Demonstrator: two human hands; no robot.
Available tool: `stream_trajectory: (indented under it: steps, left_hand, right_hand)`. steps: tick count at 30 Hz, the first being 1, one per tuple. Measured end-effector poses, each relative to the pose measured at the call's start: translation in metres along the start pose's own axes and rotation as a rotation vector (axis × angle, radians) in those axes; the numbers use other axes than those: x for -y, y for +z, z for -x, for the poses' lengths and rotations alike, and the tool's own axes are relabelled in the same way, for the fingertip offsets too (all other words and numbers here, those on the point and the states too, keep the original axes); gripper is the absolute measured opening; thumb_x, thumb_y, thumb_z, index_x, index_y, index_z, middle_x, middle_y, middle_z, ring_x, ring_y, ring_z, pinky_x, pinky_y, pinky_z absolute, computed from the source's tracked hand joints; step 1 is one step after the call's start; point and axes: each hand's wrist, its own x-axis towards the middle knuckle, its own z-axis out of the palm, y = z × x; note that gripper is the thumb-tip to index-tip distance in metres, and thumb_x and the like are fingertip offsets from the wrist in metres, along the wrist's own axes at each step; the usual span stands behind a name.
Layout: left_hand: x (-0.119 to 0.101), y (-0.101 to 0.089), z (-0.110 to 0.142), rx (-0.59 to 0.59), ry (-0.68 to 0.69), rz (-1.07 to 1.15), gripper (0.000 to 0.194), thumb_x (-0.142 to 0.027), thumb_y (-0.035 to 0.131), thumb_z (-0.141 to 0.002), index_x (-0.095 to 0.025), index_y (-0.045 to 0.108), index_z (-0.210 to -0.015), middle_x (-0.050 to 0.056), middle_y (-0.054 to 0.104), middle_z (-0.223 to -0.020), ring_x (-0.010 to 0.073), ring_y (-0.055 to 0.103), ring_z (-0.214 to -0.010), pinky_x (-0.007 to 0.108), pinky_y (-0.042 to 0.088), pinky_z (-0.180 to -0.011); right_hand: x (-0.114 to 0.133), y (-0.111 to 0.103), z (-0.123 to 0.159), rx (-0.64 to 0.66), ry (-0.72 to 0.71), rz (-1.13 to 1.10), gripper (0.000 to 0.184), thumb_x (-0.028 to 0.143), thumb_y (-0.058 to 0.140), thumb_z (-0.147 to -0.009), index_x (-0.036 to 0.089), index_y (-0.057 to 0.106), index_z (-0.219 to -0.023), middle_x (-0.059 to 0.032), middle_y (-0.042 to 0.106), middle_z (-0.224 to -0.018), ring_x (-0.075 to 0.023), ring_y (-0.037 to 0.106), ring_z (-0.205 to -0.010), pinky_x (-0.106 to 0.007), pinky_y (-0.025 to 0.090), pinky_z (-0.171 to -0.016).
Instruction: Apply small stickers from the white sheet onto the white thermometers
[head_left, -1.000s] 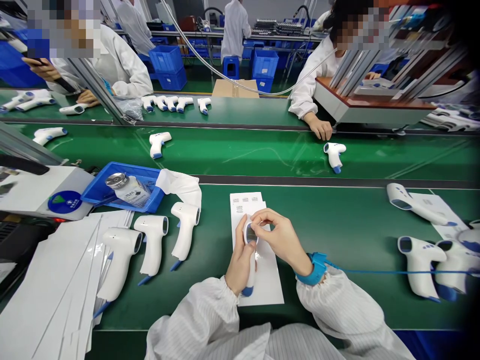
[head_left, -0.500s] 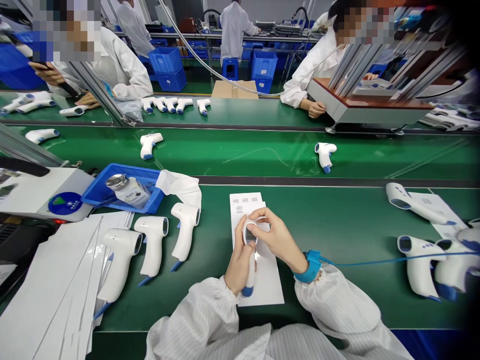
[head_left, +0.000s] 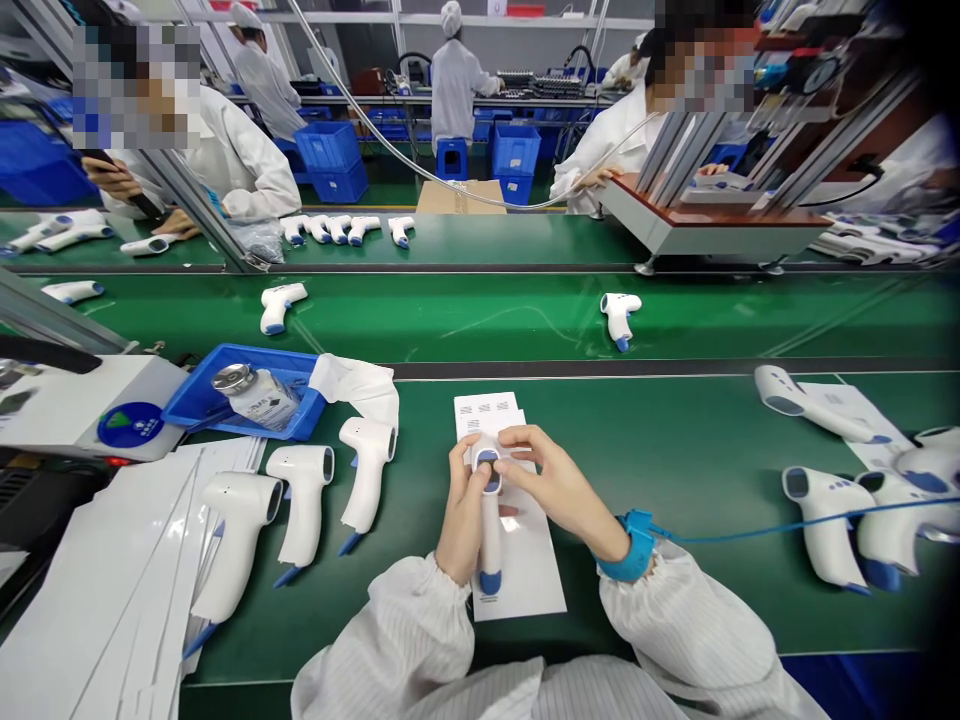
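A white and blue infrared thermometer (head_left: 490, 540) stands between my hands above the paper label sheets (head_left: 536, 570). My left hand (head_left: 461, 515) is wrapped round its head and upper handle from the left, thumb near the dark screen. From the right, my right hand (head_left: 555, 480) pinches the head, with the thumb at the screen and the index finger at the top. A blue wrist strap (head_left: 632, 545) with a cord is on my right wrist. Left of my hands, several thermometers (head_left: 367, 475) lie on the green bench.
A blue tray (head_left: 311, 415) holds a metal-capped bottle (head_left: 259, 395); a white cloth (head_left: 360, 385) hangs over its edge. Paper sheets (head_left: 90, 590) lie at left. More thermometers (head_left: 829, 520) are at right. Beyond runs a green conveyor (head_left: 450, 315) carrying thermometers; co-workers sit across it.
The thermometer in my hands has turned, so its screen and handle front now face me more. My right fingers have shifted slightly. The conveyor thermometers appear further left, and the view has tilted up.
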Motion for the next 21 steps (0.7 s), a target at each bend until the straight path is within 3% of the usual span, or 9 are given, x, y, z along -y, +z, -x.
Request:
stream_trajectory:
  steps: [3, 8, 12, 15, 17, 21]
  left_hand:
    - [-0.005, 0.0, 0.005, -0.008, 0.076, -0.099, 0.037, -0.043, 0.048, -0.094, -0.033, 0.037, -0.128, 0.006, 0.043, -0.141, 0.0218, 0.056, -0.113, 0.03, 0.057, -0.075]
    - [-0.01, -0.001, 0.014, -0.023, 0.236, -0.259, 0.035, -0.042, 0.049, -0.094, -0.03, 0.041, -0.126, 0.006, 0.045, -0.137, 0.0216, 0.052, -0.118, 0.032, 0.053, -0.085]
    - [-0.011, -0.002, 0.017, -0.072, 0.277, -0.307, 0.035, -0.041, 0.048, -0.095, -0.031, 0.041, -0.128, 0.006, 0.046, -0.135, 0.0219, 0.05, -0.122, 0.034, 0.048, -0.095]
    - [-0.01, -0.004, 0.017, -0.08, 0.276, -0.309, 0.036, -0.042, 0.047, -0.095, -0.031, 0.041, -0.129, 0.005, 0.046, -0.134, 0.0222, 0.049, -0.124, 0.035, 0.044, -0.099]
    - [-0.009, -0.005, 0.017, -0.072, 0.273, -0.295, 0.036, -0.043, 0.048, -0.095, -0.03, 0.041, -0.128, 0.006, 0.049, -0.13, 0.0209, 0.054, -0.115, 0.033, 0.048, -0.093]
    - [-0.013, -0.005, 0.019, -0.052, 0.141, -0.195, 0.043, -0.051, 0.046, -0.093, -0.03, 0.038, -0.13, 0.006, 0.053, -0.116, 0.0124, 0.057, -0.071, 0.025, 0.051, -0.056]
  right_hand:
    - [0.003, 0.0, 0.002, -0.134, -0.068, 0.095, 0.012, 0.033, 0.064, -0.084, 0.022, 0.063, -0.08, -0.0054, 0.061, -0.106, -0.0209, 0.06, -0.101, -0.037, 0.047, -0.089]
    - [0.021, 0.003, 0.013, -0.132, -0.187, 0.148, 0.013, 0.025, 0.063, -0.084, 0.023, 0.06, -0.072, -0.002, 0.064, -0.089, -0.0185, 0.063, -0.088, -0.033, 0.048, -0.083]
    - [0.03, 0.006, 0.022, -0.087, -0.085, 0.166, 0.008, 0.031, 0.06, -0.088, 0.025, 0.055, -0.085, 0.0, 0.068, -0.081, -0.0166, 0.066, -0.072, -0.03, 0.05, -0.068]
    - [0.03, 0.006, 0.023, -0.01, 0.006, 0.098, 0.019, 0.033, 0.061, -0.086, 0.026, 0.051, -0.101, 0.0004, 0.071, -0.082, -0.0179, 0.069, -0.074, -0.03, 0.051, -0.066]
    - [0.028, 0.005, 0.02, 0.056, 0.036, -0.047, 0.019, 0.031, 0.06, -0.085, 0.025, 0.05, -0.1, 0.0018, 0.069, -0.076, -0.0174, 0.069, -0.072, -0.03, 0.053, -0.067]
    - [0.024, 0.0, 0.011, 0.055, 0.06, -0.314, 0.022, 0.032, 0.064, -0.08, 0.024, 0.049, -0.092, 0.0042, 0.062, -0.069, -0.0149, 0.064, -0.065, -0.031, 0.053, -0.068]
